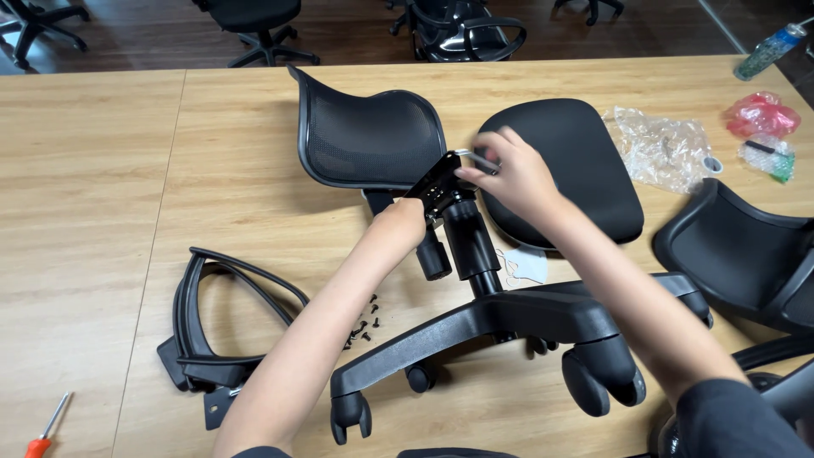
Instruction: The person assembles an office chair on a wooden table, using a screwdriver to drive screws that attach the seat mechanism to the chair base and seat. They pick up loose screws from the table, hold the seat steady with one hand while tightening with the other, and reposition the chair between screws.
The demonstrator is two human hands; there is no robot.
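Chair base (pixel 509 318), black with castor wheels, lies on its side on the wooden table (pixel 93 212), close to me, and its gas column (pixel 469 237) points away toward the far side. At the top of the column sits a black metal mounting plate (pixel 439 180). I see my left hand (pixel 405 219) pressed against the underside of this plate, near a short black cylinder (pixel 433 257); the fingers are hidden behind the plate, so I cannot tell how far they are closed. My right hand (pixel 513 174) is closed around a thin silver tool (pixel 476 159), probably a hex key, whose tip touches the plate's upper edge.

To the left of my left arm lies a pair of black armrests (pixel 212 326), and an orange-handled screwdriver (pixel 44 428) rests at the near left corner. A small group of black screws (pixel 363 326) lies between the armrests and the base. Behind the plate stands the mesh backrest (pixel 369 136), and beside it the black seat cushion (pixel 568 170) lies flat. Farther right there are clear plastic bags (pixel 666 148) and a pink bag (pixel 761 114).
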